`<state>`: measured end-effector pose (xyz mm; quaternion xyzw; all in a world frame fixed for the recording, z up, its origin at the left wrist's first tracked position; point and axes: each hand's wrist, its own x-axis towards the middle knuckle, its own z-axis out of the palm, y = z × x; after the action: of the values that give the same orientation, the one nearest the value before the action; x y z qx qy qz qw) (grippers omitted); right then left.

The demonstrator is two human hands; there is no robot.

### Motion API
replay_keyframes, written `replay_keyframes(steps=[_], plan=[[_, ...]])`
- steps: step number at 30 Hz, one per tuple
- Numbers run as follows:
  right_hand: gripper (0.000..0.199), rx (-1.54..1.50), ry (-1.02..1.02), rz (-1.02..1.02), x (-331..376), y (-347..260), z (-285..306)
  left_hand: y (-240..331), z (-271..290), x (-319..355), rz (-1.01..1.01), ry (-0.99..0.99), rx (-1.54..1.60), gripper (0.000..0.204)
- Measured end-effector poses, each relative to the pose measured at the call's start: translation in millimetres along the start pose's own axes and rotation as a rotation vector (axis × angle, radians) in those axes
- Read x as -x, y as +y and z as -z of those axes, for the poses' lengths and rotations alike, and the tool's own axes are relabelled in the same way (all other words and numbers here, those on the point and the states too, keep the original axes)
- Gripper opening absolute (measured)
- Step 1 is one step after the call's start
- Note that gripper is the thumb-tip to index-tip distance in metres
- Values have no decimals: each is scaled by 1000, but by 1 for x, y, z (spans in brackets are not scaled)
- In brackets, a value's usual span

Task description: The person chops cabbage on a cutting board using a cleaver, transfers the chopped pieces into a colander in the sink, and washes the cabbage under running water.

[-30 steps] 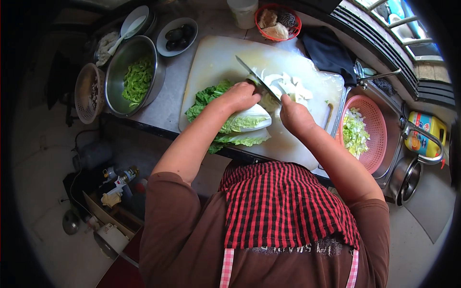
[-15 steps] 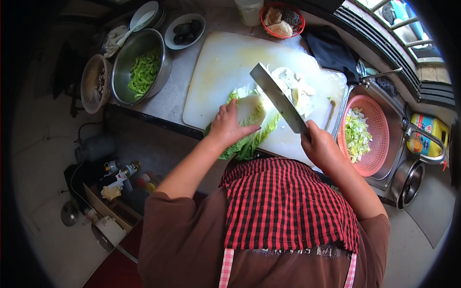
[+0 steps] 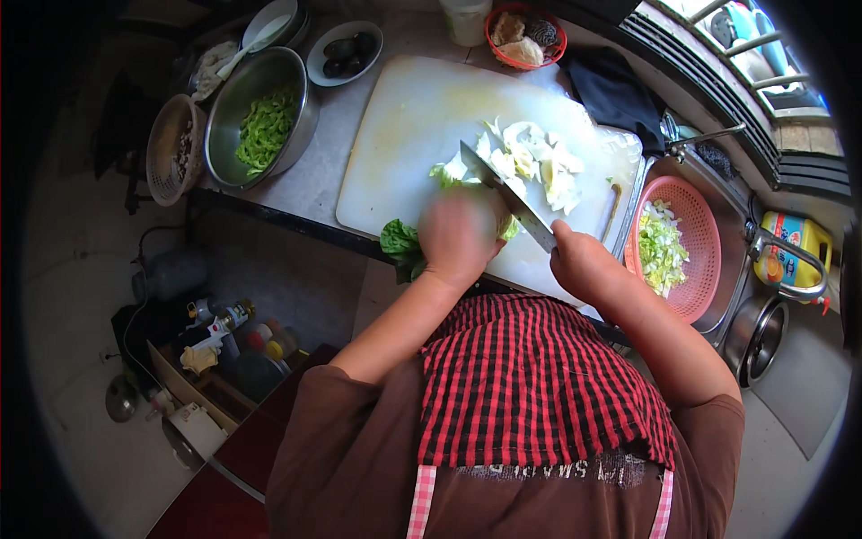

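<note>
My right hand (image 3: pixel 584 265) is closed around the handle of a cleaver (image 3: pixel 512 198), its broad blade slanting up and left over the cutting board (image 3: pixel 404 135). Close by the blade's left side, my left hand (image 3: pixel 456 232) lies over a napa cabbage (image 3: pixel 400 238). Motion smears its fingers, so their grip does not show. Green leaf ends stick out on the left of that hand, and paler leaf shows beside the blade. Just beyond the cleaver is a loose pile of cut white cabbage pieces (image 3: pixel 548 162).
A pink colander (image 3: pixel 705 234) with chopped cabbage stands in the sink (image 3: pixel 725 296) at right. Left of the board are a steel bowl (image 3: pixel 305 135) of green slices and a white plate (image 3: pixel 366 63) of dark oval things. A red basket (image 3: pixel 512 61) sits behind.
My left hand has moved right and nearer to me over the cabbage, covering more of it. The cleaver has shifted slightly left and toward me, closer to that hand.
</note>
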<state>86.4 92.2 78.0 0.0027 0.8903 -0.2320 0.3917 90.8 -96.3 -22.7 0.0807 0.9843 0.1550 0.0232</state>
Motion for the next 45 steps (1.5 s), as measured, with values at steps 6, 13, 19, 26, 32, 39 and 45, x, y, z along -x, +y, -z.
replay_keyframes(steps=[6, 13, 19, 26, 32, 39, 45], plan=[[16, -20, 45, 77, -50, 4, -33, 2, -6, 6, -62, 98, -45, 97], [16, -95, 164, 85, -62, 6, -51, -5, -11, 31, -163, 235, -61, 100], [17, -102, 232, 147, -57, 22, -55, -21, -32, 32, -231, 324, -64, 103], [15, -110, 230, 129, -32, 35, -55, -58, -14, -27, -70, 325, -115, 107], [11, -167, 343, 182, -13, 40, -53, -69, 14, -72, -33, 241, -273, 102], [13, -323, 481, 115, 15, 43, -38, -10, 17, -50, -295, 102, -101, 70], [12, -345, 518, 56, 30, 57, -39, 15, -2, -53, -658, 126, 232, 43]])
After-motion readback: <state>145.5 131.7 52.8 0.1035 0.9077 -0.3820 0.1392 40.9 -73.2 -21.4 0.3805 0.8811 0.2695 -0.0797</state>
